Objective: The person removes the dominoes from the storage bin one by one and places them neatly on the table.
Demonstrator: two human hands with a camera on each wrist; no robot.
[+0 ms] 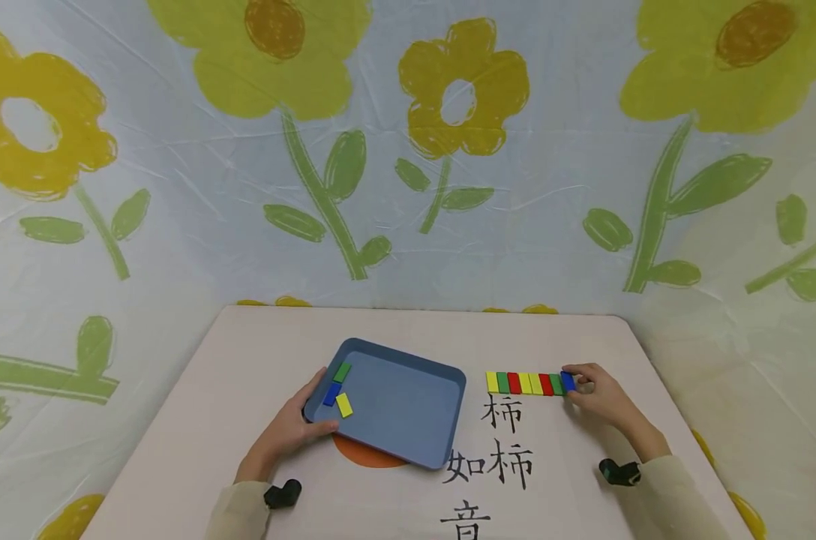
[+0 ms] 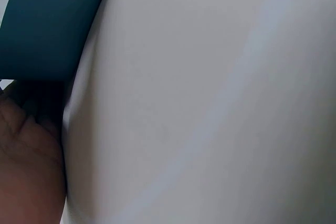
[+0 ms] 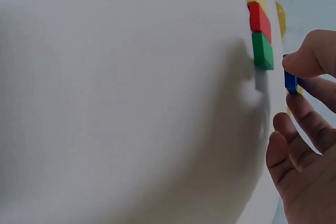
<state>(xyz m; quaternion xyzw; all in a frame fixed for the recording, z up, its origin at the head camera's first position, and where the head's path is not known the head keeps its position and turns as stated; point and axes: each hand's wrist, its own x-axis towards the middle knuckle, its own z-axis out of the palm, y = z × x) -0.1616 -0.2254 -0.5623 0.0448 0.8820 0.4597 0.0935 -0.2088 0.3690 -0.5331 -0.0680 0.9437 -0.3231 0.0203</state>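
Observation:
My left hand (image 1: 293, 421) grips the left side of a blue-grey tray (image 1: 408, 364), thumb at its near edge. Inside the tray, towards its left end, lie a green block (image 1: 342, 373), a blue block (image 1: 331, 394) and a yellow block (image 1: 343, 405). At the right, my right hand (image 1: 600, 394) pinches another blue block (image 3: 291, 81) between thumb and fingers. It is at the right end of a row of flat yellow, green and red blocks (image 1: 526, 383). In the right wrist view a small gap parts it from the end green block (image 3: 262, 52).
Black printed characters (image 1: 502, 414) mark the pale table (image 1: 246, 360) below the row. Part of an orange printed shape (image 1: 367, 453) shows under the tray's near edge. A flower-patterned curtain (image 1: 516, 247) hangs behind and at both sides of the table.

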